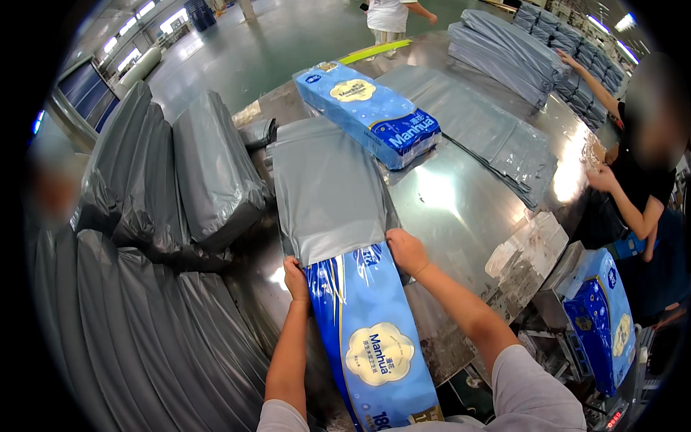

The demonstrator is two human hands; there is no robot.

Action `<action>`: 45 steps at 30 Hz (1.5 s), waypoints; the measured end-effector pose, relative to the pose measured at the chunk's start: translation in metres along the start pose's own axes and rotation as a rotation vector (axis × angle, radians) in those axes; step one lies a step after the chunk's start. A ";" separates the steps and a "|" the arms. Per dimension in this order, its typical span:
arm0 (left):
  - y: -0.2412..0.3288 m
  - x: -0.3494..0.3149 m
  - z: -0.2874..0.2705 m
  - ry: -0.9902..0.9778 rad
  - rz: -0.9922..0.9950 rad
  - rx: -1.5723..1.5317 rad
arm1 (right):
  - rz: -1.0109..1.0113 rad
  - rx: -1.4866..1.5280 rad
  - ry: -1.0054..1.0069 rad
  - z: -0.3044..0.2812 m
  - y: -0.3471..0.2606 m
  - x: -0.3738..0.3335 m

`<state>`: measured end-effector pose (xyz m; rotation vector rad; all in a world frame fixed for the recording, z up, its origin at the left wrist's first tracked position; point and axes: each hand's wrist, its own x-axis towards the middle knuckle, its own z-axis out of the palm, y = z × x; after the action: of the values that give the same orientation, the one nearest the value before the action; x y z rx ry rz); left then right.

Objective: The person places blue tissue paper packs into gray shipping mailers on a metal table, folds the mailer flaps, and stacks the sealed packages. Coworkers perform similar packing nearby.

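A long blue plastic-wrapped pack (374, 302) with a cream label lies in front of me, its near end against my body. Its far end is inside the mouth of a grey plastic bag (327, 191), which lies flat on the metal table beyond. My left hand (296, 279) grips the left corner of the bag's mouth. At the opposite corner, my right hand (407, 252) has its fingers curled round the bag's edge beside the pack. A second blue pack (367, 111) rests across the far part of the bag.
Filled grey bags (216, 173) are piled at the left. Flat grey bags (475, 126) lie on the metal table (446, 209). Stacked grey bundles (504, 57) stand at the back right. Another blue pack (601, 324) is at the lower right, near a co-worker (640, 144).
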<state>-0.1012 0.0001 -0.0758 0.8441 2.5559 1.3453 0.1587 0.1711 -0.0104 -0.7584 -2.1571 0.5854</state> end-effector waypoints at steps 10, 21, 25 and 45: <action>0.019 0.019 -0.016 -0.558 0.196 0.969 | 0.199 -0.558 -0.712 0.025 0.034 0.014; 0.033 -0.137 -0.059 -0.432 -0.269 0.437 | 0.295 -0.363 -0.705 -0.041 -0.006 -0.100; 0.031 -0.217 -0.069 -0.475 -0.146 0.617 | 0.237 -0.419 -0.844 -0.074 -0.008 -0.164; 0.116 -0.307 -0.080 -0.883 0.228 0.072 | -0.125 0.424 -0.633 -0.130 -0.144 -0.261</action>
<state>0.1742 -0.1698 0.0214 1.3828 1.8466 0.6662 0.3520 -0.0887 0.0242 -0.2114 -2.4787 1.2964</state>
